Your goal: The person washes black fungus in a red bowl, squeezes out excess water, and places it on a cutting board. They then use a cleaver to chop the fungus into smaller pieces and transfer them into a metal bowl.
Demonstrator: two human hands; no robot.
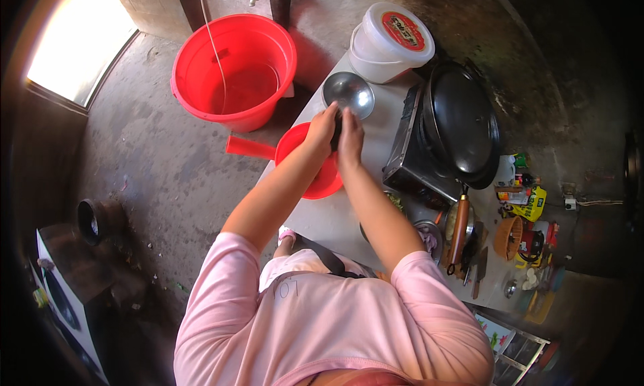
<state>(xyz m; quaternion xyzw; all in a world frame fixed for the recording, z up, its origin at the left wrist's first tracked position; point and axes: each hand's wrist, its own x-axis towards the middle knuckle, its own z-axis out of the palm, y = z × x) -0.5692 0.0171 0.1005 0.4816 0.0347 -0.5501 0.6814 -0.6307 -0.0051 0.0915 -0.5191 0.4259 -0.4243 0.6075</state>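
My left hand (321,127) and my right hand (351,138) are raised close together, with a small dark object (336,130) pressed between the palms. The hands hide most of this object and blur slightly, so what it is cannot be told. Below them is a red plastic water ladle (250,148), its handle jutting left past the table edge and its bowl partly covered by my left forearm. Just beyond the fingertips sits a shiny metal bowl (351,91) on the pale tabletop (371,131).
A large red tub (181,96) with a thin hose in it stands left of the table. At right, a big black lidded wok (460,119) sits on a metal stove (402,149). A white lidded bucket (375,64) is behind. Knives (481,267) and bowls lie lower right.
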